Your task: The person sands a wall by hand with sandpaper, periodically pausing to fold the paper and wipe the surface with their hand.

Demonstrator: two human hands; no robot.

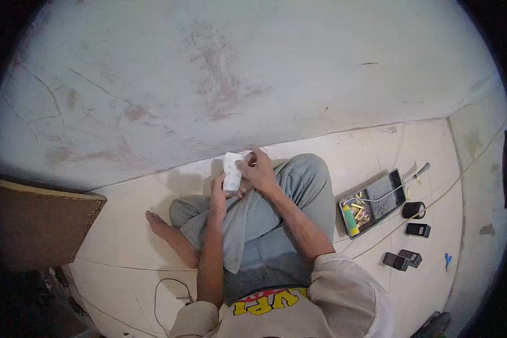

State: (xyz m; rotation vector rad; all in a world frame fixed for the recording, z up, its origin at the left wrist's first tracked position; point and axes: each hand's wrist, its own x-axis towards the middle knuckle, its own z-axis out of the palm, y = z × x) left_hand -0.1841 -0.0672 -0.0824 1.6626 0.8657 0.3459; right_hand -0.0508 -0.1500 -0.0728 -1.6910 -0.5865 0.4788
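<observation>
A small white packet [231, 173] with faint blue print is held upright above my crossed legs, near the foot of the wall. My left hand [218, 187] grips its lower left side, fingers closed round it. At the upper right edge of the packet, my right hand [257, 171] has its fingers bent and pressed against it. Whether the packet's top is open cannot be made out. Part of a bare foot shows just below the packet.
To the right lies a black divided tray [368, 230] with several brass-coloured pieces [363, 213] and a green-and-yellow tube [351, 220]. Beside it are a black roll [413, 210], black boxes [418, 230] and a small blue object [448, 259]. A brown wooden panel [42, 225] stands left; thin cables cross the floor.
</observation>
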